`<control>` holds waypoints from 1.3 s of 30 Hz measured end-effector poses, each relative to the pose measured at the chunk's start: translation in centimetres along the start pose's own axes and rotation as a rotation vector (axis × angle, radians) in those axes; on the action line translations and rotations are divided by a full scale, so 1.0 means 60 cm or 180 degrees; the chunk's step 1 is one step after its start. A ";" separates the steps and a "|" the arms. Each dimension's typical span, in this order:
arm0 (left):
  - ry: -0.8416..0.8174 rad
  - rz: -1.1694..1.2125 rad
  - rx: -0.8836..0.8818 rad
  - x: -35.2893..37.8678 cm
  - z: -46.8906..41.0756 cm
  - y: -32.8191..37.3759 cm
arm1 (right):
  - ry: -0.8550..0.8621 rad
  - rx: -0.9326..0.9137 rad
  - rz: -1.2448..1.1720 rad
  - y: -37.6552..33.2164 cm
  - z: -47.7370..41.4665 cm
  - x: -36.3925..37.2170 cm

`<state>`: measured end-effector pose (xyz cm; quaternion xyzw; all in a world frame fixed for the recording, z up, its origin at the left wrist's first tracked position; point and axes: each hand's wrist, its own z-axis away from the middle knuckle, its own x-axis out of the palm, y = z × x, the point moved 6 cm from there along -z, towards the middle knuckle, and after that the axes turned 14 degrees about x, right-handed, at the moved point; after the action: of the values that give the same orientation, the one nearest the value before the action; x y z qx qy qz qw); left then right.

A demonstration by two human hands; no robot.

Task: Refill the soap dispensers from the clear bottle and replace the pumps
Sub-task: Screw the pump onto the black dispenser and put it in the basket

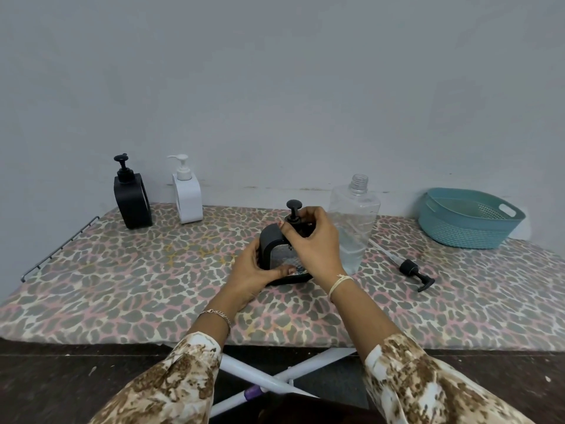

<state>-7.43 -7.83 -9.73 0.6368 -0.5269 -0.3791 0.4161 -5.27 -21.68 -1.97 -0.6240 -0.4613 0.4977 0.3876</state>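
Nearest the camera, two forearms in cream sleeves blotched with brown reach forward over the white crossed legs (284,377) beneath the surface (122,295), which is covered in a leopard-print cloth of grey, pink and cream. The left hand (250,280), a thin chain bracelet on its wrist, is curled around the lower left side of a black arch-shaped plastic soap dispenser (276,255), thumb lying along its base. The right hand (312,240), with a pale thread tied at the wrist, is closed over the top of the same dispenser, fingers pinching the collar of its black pump (294,209), whose round head stands up above the knuckles. The dispenser stands on the surface near the middle.

Just beside the right hand, a tall clear plastic bottle (354,221) stands upright with its threaded neck open; clear liquid fills its lower part. To the right of it a loose black pump with a long clear tube (411,267) lies flat on the cloth.

Farther back on the left, against the grey wall, a second black arch-shaped dispenser (132,200) and a white one (187,194) stand side by side, each with its pump on. At the far right sits a teal perforated plastic basket (467,221).
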 end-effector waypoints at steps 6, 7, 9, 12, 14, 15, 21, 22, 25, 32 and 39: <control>0.0020 -0.0019 -0.0044 0.000 -0.001 -0.002 | -0.0466 -0.0119 0.0310 0.003 0.000 0.003; 0.0022 -0.0020 -0.0047 -0.001 -0.001 -0.002 | -0.0433 -0.0083 0.0265 0.002 -0.003 -0.001; 0.0029 -0.0025 -0.0043 0.000 0.000 -0.002 | -0.0300 0.0018 0.0272 -0.004 -0.009 -0.009; 0.0064 -0.0091 -0.0023 -0.001 -0.001 -0.001 | 0.0092 0.0016 0.0625 -0.009 -0.010 -0.016; 0.0071 -0.0140 -0.0009 -0.001 -0.001 -0.001 | 0.0407 -0.0061 0.0838 -0.014 -0.004 -0.019; 0.0075 -0.0153 -0.0004 -0.002 -0.001 -0.002 | 0.0541 -0.0074 0.0965 -0.016 -0.002 -0.020; 0.0064 -0.0073 -0.0017 -0.001 0.001 -0.001 | -0.0130 -0.0003 0.1072 -0.006 -0.013 -0.009; 0.0057 -0.0053 -0.0031 -0.002 0.000 -0.001 | -0.0365 0.0003 0.1013 -0.001 -0.014 -0.004; 0.0048 -0.0013 -0.0045 -0.001 -0.001 -0.001 | -0.0570 -0.0003 0.1038 -0.002 -0.017 -0.004; 0.0217 -0.0276 0.0079 -0.004 0.000 -0.002 | 0.0183 0.0003 0.1202 -0.029 -0.003 -0.024; 0.0226 -0.0401 0.0160 -0.002 0.001 0.006 | 0.0732 -0.0002 0.1487 -0.033 0.011 -0.018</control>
<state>-7.62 -7.74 -9.41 0.6920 -0.4800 -0.3685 0.3937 -6.39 -22.13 0.01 -0.7662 -0.2578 0.4993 0.3118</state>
